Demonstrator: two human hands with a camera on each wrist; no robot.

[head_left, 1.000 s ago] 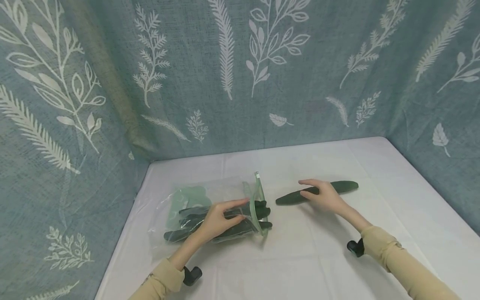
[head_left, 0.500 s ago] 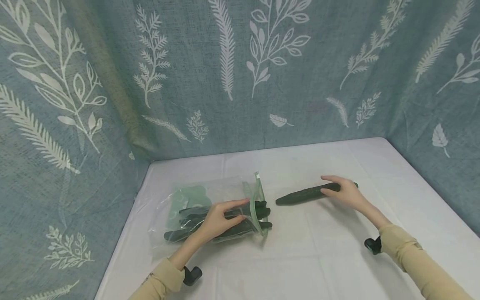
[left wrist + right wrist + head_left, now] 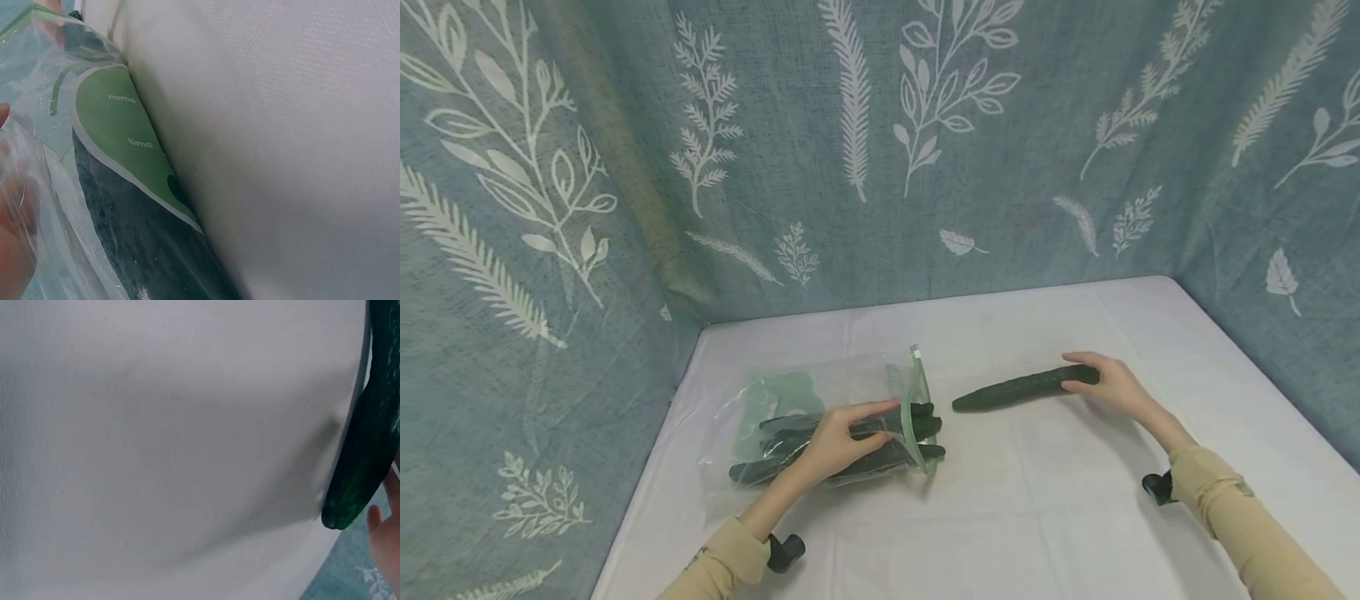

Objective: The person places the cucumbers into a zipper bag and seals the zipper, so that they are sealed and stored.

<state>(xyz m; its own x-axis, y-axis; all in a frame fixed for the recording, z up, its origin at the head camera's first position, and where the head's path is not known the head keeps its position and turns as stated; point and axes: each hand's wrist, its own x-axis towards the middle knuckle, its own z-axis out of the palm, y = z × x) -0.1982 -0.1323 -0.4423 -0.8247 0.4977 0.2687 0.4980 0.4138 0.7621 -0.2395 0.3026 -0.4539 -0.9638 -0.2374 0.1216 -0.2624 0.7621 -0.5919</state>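
A clear zip bag [image 3: 850, 371] with a green-edged mouth lies on the left part of the table, holding several dark green cucumbers [image 3: 760, 472] whose tips poke out at the right. My left hand [image 3: 835, 446] holds the bag near its mouth, thumb and index finger spread apart over the cucumbers. Up close in the left wrist view, a green label [image 3: 119, 112] on the bag reads "name" and "time". To the right a single cucumber [image 3: 1007, 392] lies outside the bag. Around its right end my right hand [image 3: 1105, 383] has its thumb and fingers; that end is partly hidden.
A white cloth covers the table [image 3: 985, 533]. Teal curtains [image 3: 880, 150] with white leaf prints stand behind and at both sides. A black wrist camera [image 3: 786, 552] sits on the left wrist, and another camera [image 3: 1157, 487] on the right.
My right hand has slid rightward along the loose cucumber, from its middle to its right end. The cucumber stays nearly in place. My left hand and the bag have not moved.
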